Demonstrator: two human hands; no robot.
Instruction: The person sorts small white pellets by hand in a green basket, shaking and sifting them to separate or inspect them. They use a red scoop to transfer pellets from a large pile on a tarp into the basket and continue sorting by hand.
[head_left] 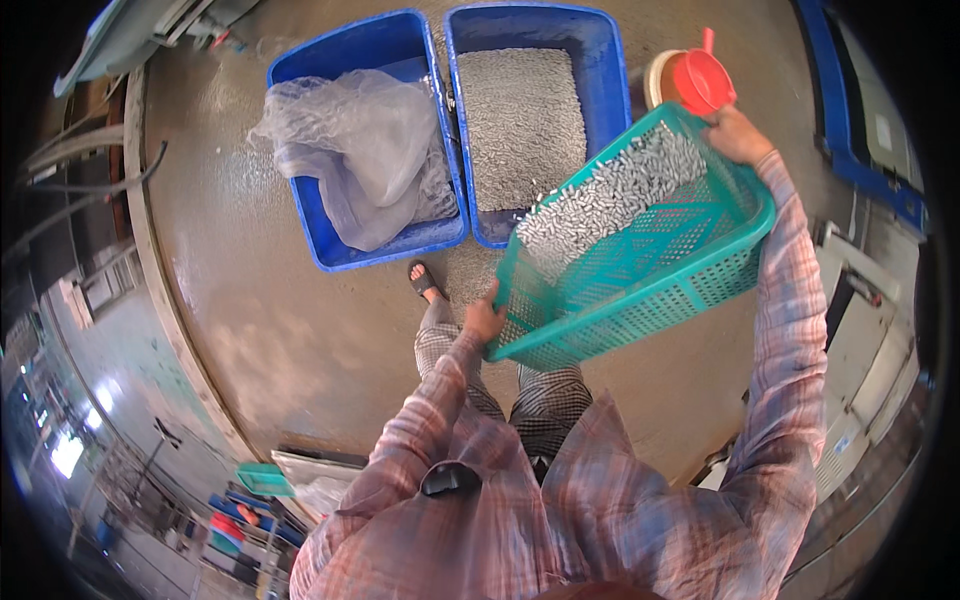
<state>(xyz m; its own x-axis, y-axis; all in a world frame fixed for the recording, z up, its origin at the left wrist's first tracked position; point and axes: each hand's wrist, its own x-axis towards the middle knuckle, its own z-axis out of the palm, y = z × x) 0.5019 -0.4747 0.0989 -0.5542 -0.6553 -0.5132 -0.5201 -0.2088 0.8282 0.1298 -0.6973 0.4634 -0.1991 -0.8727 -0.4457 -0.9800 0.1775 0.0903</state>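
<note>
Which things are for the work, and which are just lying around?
Seem to be for the work:
left hand and right hand
big green basket they hold
silvery pieces inside it
right blue tub

Probably just lying around:
red scoop
small green bin, lower left

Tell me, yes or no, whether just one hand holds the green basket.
No, the left hand grips one end of the green basket and the right hand grips the other.
</note>
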